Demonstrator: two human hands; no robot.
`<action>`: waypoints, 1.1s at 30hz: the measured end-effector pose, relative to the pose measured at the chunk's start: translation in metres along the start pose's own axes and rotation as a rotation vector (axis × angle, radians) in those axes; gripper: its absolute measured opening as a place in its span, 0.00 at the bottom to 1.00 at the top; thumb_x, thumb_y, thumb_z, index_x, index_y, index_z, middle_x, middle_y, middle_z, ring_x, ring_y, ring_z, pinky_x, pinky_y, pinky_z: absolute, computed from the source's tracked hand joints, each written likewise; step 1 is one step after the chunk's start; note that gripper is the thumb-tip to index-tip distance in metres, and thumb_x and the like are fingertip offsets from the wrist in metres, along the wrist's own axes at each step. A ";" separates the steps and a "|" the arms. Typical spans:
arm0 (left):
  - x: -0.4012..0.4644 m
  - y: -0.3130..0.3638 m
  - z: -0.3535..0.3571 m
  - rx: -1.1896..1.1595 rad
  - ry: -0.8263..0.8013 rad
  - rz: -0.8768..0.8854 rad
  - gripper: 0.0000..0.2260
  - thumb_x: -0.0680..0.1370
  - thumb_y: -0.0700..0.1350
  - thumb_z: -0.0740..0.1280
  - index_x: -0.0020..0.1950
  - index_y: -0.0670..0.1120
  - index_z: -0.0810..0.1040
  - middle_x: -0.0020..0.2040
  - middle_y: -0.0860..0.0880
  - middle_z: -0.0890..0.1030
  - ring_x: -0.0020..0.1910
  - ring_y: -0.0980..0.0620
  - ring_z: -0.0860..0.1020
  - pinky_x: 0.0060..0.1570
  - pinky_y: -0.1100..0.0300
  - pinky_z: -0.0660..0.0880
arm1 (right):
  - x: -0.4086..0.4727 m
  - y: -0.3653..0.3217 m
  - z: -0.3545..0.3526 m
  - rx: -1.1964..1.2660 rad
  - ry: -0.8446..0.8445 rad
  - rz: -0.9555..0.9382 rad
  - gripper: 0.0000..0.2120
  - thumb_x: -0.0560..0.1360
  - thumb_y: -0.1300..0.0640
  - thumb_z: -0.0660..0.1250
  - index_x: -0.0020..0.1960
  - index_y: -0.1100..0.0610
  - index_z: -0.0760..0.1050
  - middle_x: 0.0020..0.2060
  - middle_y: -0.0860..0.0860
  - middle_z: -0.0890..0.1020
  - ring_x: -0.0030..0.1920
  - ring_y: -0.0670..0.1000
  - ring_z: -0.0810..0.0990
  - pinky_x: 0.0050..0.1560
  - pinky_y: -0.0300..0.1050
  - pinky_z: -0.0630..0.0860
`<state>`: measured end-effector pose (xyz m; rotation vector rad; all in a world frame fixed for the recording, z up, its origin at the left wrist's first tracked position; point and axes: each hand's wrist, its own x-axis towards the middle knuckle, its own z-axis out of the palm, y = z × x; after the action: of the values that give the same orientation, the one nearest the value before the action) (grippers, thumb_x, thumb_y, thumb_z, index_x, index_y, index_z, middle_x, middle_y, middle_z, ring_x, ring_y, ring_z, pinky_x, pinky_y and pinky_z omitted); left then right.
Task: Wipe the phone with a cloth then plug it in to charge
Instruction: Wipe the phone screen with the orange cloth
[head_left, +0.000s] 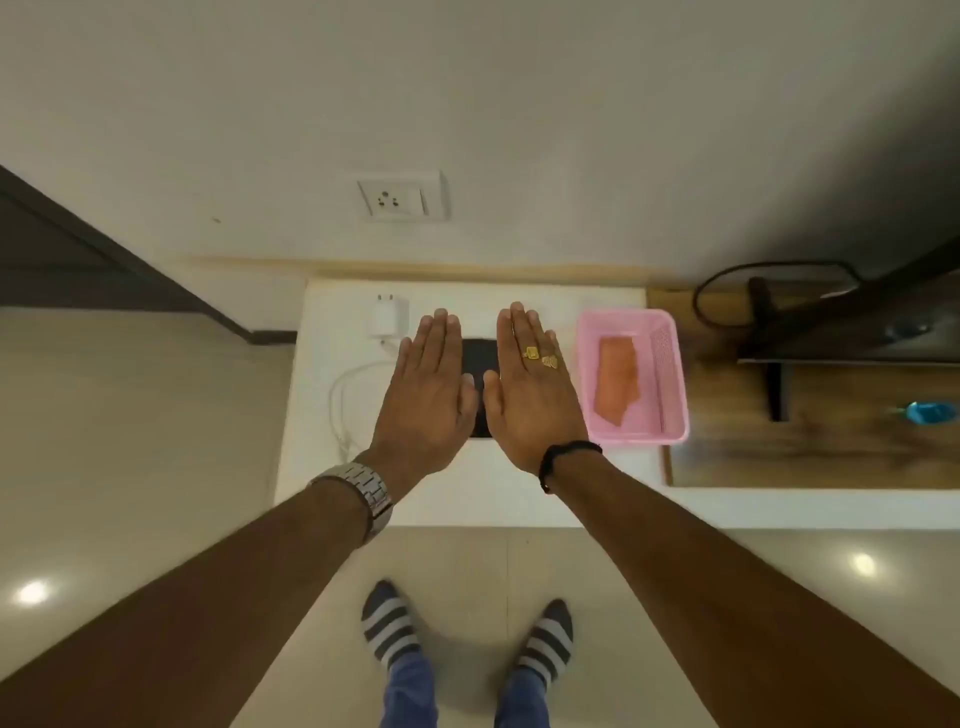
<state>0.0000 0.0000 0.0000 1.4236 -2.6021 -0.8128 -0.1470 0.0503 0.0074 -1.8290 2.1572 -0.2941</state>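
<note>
At the bottom centre of the frame, two feet in grey-and-black striped socks (467, 631) are seen standing on a glossy beige tiled floor (130, 441), with blue trouser legs below them. Two bare forearms are stretched forward from the lower corners. A silver metal link watch (363, 496) is worn on the left wrist and a black cord band (558, 457) on the right wrist.

Both hands are held flat, palms down, side by side in the middle of the frame. The grip of the left hand (423, 387) is spread flat with fingers straight and closed together, holding nothing; the grip of the right hand (530, 387) is likewise flat and empty, with two gold rings (540, 357) on its fingers.

Under and between the hands, a flat black rectangular phone (480, 358) is seen lying on the white table (467, 493), mostly covered by the hands. Left of it, a white charger cable (343, 400) is looped, joined to a white plug adapter (385, 317) lying further back. Right of the hands, a pink plastic basket (670, 364) is placed on the table, with a folded orange cloth (617, 379) lying inside it.

Above the table, a white wall socket with switch (402, 196) is mounted on the pale wall.
</note>
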 end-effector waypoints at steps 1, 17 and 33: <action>0.001 -0.006 0.015 -0.108 0.002 -0.063 0.29 0.87 0.50 0.49 0.86 0.37 0.53 0.87 0.39 0.55 0.87 0.42 0.54 0.86 0.47 0.51 | -0.001 0.004 0.015 0.047 -0.029 0.046 0.31 0.84 0.52 0.51 0.83 0.61 0.45 0.83 0.57 0.51 0.83 0.56 0.48 0.82 0.53 0.49; 0.069 -0.042 0.086 -0.569 -0.064 -0.656 0.21 0.85 0.43 0.62 0.32 0.46 0.65 0.31 0.48 0.69 0.33 0.50 0.69 0.34 0.59 0.65 | 0.041 0.040 0.124 0.826 -0.050 0.864 0.16 0.79 0.68 0.60 0.63 0.62 0.78 0.61 0.60 0.82 0.55 0.59 0.81 0.45 0.38 0.78; 0.055 -0.016 0.044 -1.728 -0.326 -0.659 0.25 0.85 0.58 0.62 0.73 0.41 0.79 0.62 0.36 0.85 0.57 0.36 0.84 0.56 0.38 0.85 | 0.033 0.171 0.055 0.161 0.198 0.650 0.09 0.77 0.56 0.64 0.54 0.52 0.80 0.48 0.52 0.84 0.49 0.55 0.81 0.55 0.47 0.77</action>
<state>-0.0322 -0.0327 -0.0555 1.2823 -0.5033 -2.4382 -0.2901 0.0487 -0.1057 -0.9689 2.6264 -0.4867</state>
